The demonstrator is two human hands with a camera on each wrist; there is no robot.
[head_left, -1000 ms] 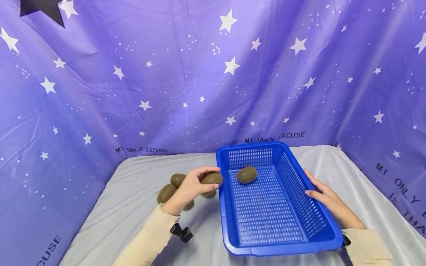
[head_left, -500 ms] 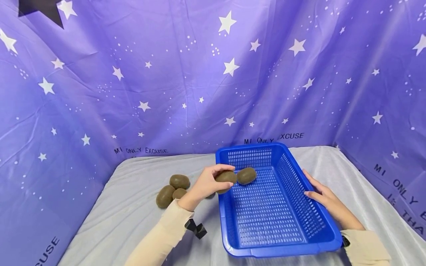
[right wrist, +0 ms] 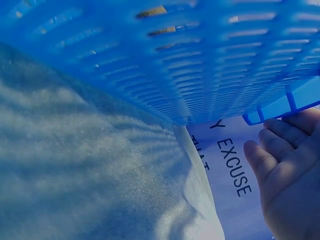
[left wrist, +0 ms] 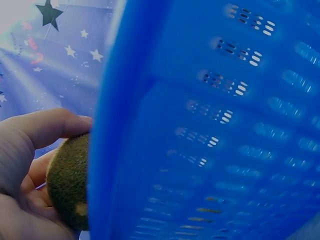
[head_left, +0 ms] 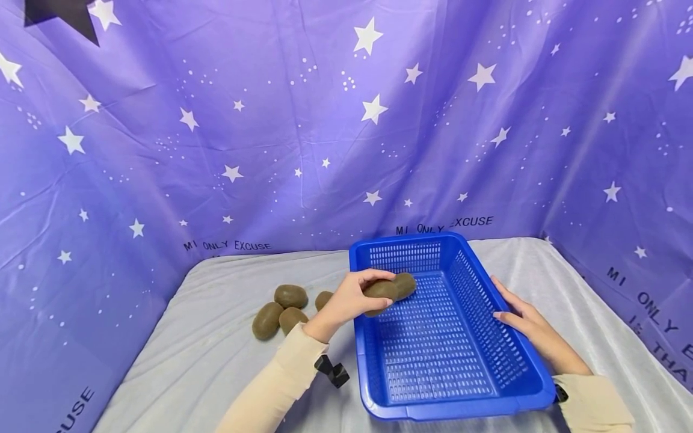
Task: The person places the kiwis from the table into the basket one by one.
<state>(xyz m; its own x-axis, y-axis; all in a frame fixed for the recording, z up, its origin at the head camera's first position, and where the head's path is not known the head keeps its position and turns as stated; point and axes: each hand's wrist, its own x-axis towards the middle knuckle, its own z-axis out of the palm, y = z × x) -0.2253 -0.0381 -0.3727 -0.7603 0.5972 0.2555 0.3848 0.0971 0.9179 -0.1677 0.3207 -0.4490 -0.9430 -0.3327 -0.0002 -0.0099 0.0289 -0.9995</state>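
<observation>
My left hand (head_left: 349,300) pinches a brown kiwi (head_left: 381,291) between thumb and fingers, over the left part of the blue plastic basket (head_left: 379,410). In the left wrist view the held kiwi (left wrist: 70,180) is partly hidden behind the basket's wall. Another kiwi (head_left: 406,285) lies inside the basket, partly covered by the held one. On the basket's right side, my right hand (head_left: 533,328) grips the rim with the thumb on top. The right wrist view shows its fingers (right wrist: 282,137) beneath that rim.
Several more kiwis lie on the grey cloth left of the basket, among them one kiwi (head_left: 290,296) at the back and one (head_left: 323,300) beside my left wrist. The grey cloth (head_left: 206,349) covers the table. A purple starred curtain (head_left: 303,120) hangs behind and at both sides.
My left hand has carried the kiwi rightwards, from the basket's left rim to over its inside, near the kiwi lying there. My right hand stays on the rim.
</observation>
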